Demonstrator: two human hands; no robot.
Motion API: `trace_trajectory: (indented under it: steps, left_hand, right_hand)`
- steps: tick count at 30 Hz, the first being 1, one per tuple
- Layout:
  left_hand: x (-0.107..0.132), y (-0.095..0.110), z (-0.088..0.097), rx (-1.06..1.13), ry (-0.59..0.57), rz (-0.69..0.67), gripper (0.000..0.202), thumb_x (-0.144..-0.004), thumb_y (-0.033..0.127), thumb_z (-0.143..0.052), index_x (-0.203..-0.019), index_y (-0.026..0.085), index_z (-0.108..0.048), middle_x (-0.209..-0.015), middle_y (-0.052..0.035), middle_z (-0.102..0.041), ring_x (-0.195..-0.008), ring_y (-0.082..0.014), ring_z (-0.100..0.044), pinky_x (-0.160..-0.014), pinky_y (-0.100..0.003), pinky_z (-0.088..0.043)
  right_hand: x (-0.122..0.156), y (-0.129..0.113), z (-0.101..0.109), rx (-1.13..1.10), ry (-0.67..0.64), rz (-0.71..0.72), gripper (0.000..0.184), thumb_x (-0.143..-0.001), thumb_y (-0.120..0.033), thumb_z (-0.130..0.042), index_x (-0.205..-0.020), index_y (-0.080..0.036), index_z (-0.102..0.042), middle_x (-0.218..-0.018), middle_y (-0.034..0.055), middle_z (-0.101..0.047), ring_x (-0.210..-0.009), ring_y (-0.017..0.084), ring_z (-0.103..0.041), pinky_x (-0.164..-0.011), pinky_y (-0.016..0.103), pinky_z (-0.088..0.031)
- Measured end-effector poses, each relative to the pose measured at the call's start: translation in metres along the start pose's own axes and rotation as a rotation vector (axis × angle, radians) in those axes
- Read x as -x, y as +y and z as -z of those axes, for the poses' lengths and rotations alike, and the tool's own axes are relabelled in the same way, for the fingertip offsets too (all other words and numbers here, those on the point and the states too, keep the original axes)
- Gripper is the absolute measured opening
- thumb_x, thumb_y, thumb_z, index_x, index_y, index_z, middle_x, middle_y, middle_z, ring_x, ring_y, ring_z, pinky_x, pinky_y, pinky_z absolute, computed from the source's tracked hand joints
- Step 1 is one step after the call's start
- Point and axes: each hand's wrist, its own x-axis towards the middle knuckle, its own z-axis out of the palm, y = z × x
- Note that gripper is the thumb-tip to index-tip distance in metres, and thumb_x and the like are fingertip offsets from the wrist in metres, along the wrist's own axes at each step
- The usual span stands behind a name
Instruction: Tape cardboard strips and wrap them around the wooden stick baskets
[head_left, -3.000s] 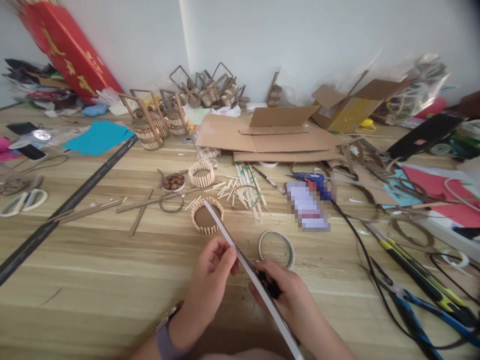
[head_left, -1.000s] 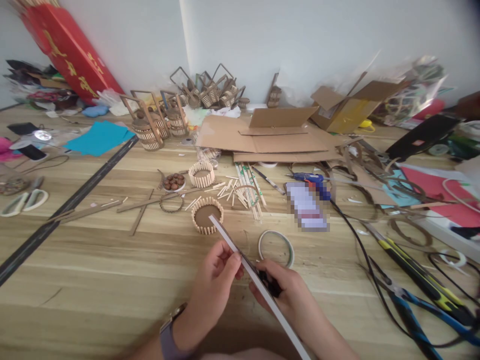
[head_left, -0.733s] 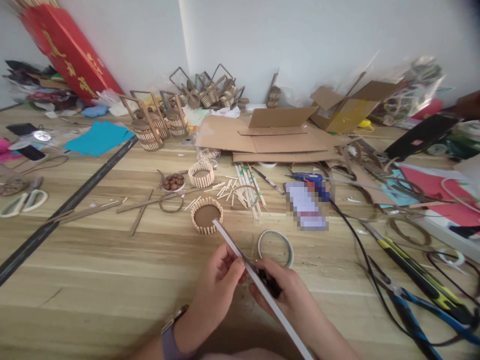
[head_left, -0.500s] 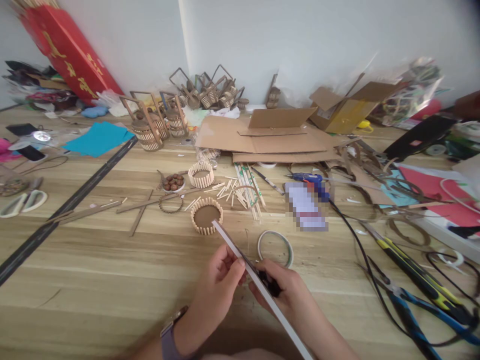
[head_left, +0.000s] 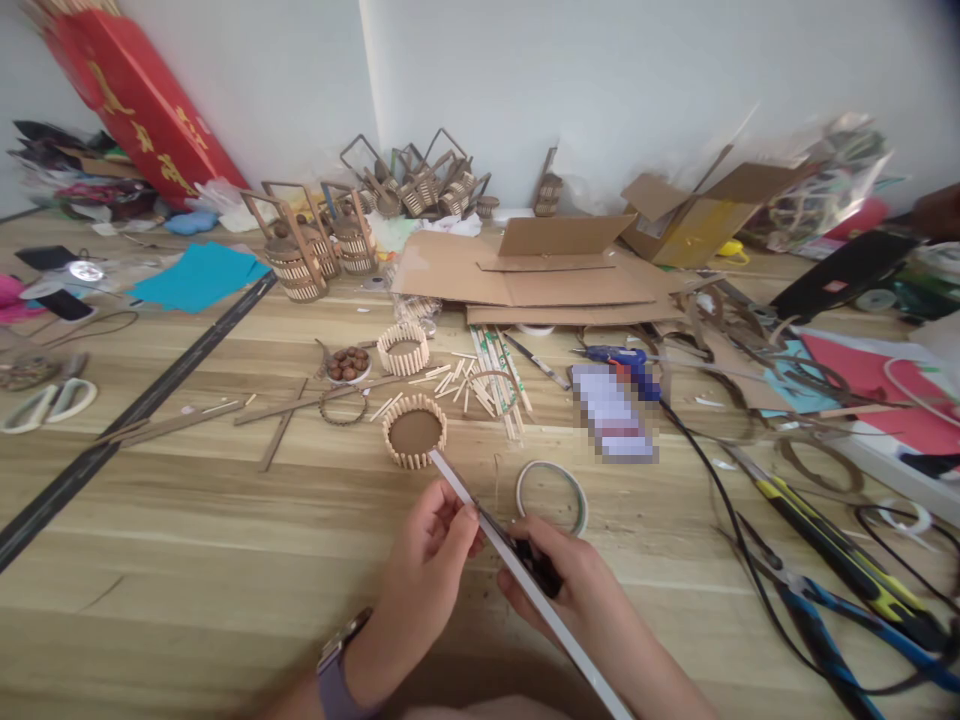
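Drawn back toward you, the long, flat, whitish strip (head_left: 551,617) now ends by the round pale-stick basket (head_left: 405,458), leaving less beyond your left hand (head_left: 429,565), whose grip pinches it; your right hand (head_left: 589,582) clasps a half-hidden black tool (head_left: 543,569).

The left forearm (head_left: 289,697) enters from the near side and slants toward far right, its wrist (head_left: 367,668) roughly in line with the hand. The left hand (head_left: 427,560) is in a pinch, the thumb (head_left: 456,542) lying on top and pointing far and right, the other fingers curled beneath it. From the near right, the right forearm (head_left: 656,655) angles toward far left. The right hand (head_left: 581,575) is curled in a grip, one digit stretched leftward on its far side. The two hands sit just beside each other, apart, the left reaching slightly farther.
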Motion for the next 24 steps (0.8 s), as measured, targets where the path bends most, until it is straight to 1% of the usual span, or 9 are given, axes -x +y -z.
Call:
trace_trajectory:
  steps: [4, 9, 17, 21, 24]
  left_hand:
    - [0.0008, -0.0019, -0.0005, -0.014, -0.013, 0.001, 0.021, -0.084, 0.039, -0.055, -0.075, 0.02, -0.053, -0.062, 0.0034, -0.051, -0.058, -0.0134, -0.049, -0.055, -0.023, -0.041]
    - [0.0006, -0.0016, -0.0002, -0.005, -0.013, -0.005, 0.02, -0.084, 0.038, -0.055, -0.075, 0.02, -0.054, -0.062, 0.0036, -0.051, -0.058, -0.0132, -0.049, -0.055, -0.023, -0.041]
    - [0.0026, -0.0033, -0.0025, -0.005, -0.044, 0.026, 0.02, -0.084, 0.039, -0.055, -0.079, 0.019, -0.055, -0.064, 0.0037, -0.053, -0.06, -0.013, -0.051, -0.055, -0.022, -0.043]
    - [0.0029, -0.0037, -0.0041, 0.009, -0.052, 0.036, 0.02, -0.083, 0.039, -0.055, -0.079, 0.019, -0.055, -0.063, 0.0035, -0.053, -0.059, -0.013, -0.051, -0.055, -0.022, -0.043]
    - [0.0031, -0.0033, -0.0045, 0.018, -0.057, 0.032, 0.02, -0.083, 0.039, -0.056, -0.08, 0.019, -0.056, -0.065, 0.0028, -0.054, -0.06, -0.0133, -0.051, -0.055, -0.022, -0.044]
  right_hand:
    - [-0.0006, -0.0003, -0.0001, -0.018, 0.019, 0.017, 0.014, -0.072, -0.016, -0.057, -0.085, -0.019, -0.061, -0.066, -0.0045, -0.054, -0.054, 0.01, -0.046, -0.052, 0.019, -0.035]
    - [-0.0001, -0.0003, -0.0019, -0.074, 0.012, -0.013, 0.004, -0.075, -0.02, -0.058, -0.078, -0.019, -0.06, -0.062, -0.0052, -0.053, -0.052, 0.009, -0.043, -0.049, 0.018, -0.034]
    - [-0.0006, -0.0032, 0.0027, 0.011, 0.023, 0.03, 0.012, -0.073, -0.021, -0.06, -0.085, -0.02, -0.061, -0.066, -0.0037, -0.056, -0.053, 0.01, -0.044, -0.05, 0.019, -0.035]
    - [-0.0004, -0.0038, 0.0024, -0.006, 0.021, 0.038, 0.006, -0.076, -0.021, -0.058, -0.082, -0.019, -0.061, -0.064, -0.0039, -0.056, -0.052, 0.009, -0.045, -0.05, 0.018, -0.034]
    - [-0.0005, -0.003, 0.001, -0.038, 0.031, 0.034, 0.006, -0.078, -0.023, -0.058, -0.081, -0.02, -0.061, -0.064, -0.0039, -0.057, -0.053, 0.01, -0.046, -0.05, 0.018, -0.035]
